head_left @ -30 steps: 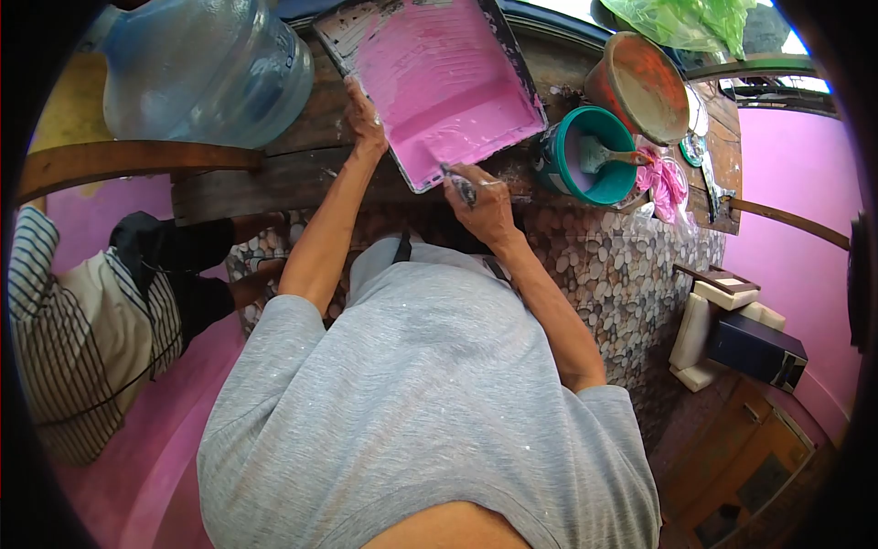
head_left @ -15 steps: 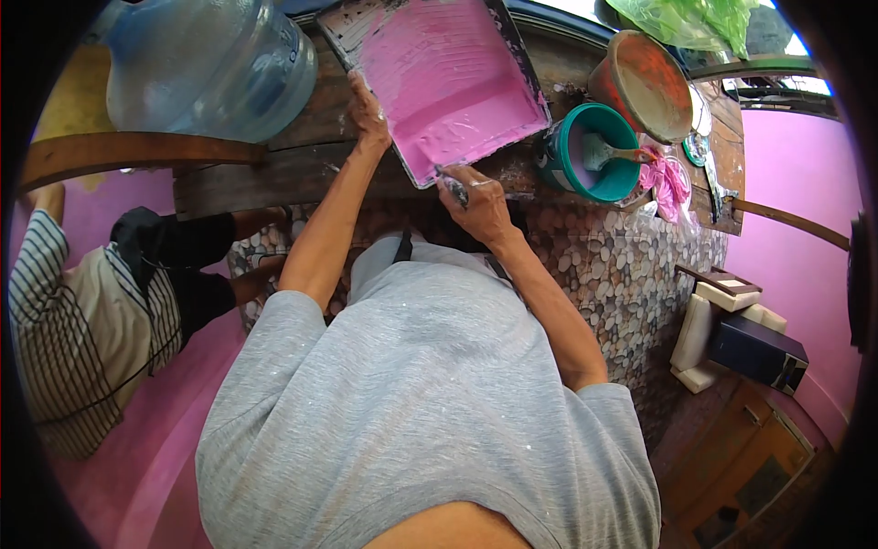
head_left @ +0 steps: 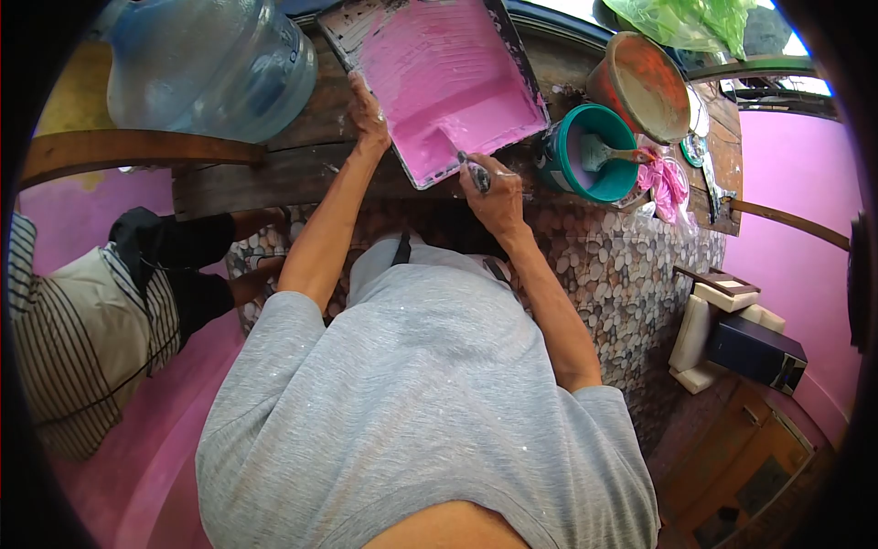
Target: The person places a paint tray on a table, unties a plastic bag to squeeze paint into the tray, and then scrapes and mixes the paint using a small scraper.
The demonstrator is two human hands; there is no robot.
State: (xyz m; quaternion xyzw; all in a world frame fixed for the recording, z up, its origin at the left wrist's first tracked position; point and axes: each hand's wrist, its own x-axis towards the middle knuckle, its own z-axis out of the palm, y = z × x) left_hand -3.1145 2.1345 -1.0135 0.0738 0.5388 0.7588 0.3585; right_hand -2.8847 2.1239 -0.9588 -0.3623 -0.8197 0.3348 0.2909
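Note:
A paint tray (head_left: 448, 78) full of pink paint lies tilted at the edge of the wooden table. My left hand (head_left: 367, 112) grips the tray's left rim. My right hand (head_left: 495, 194) is closed around a dark, paint-smeared tool (head_left: 476, 174) at the tray's lower edge; the tool's tip is at the pink paint, and its exact kind is hard to make out. Right of the tray stands a teal bucket (head_left: 574, 169) with pale paint and a brush (head_left: 605, 153) resting in it.
Behind the bucket is an orange-stained bowl (head_left: 651, 87). Pink plastic (head_left: 669, 186) lies beside it. A large clear water bottle (head_left: 210, 69) is at the upper left. A person in striped clothing (head_left: 87, 348) is at the left. Boxes (head_left: 757, 350) stand at the right.
My right hand has moved a little right along the tray's lower edge with the tool. My left hand stays on the rim. At the left, the other person's arm has shifted.

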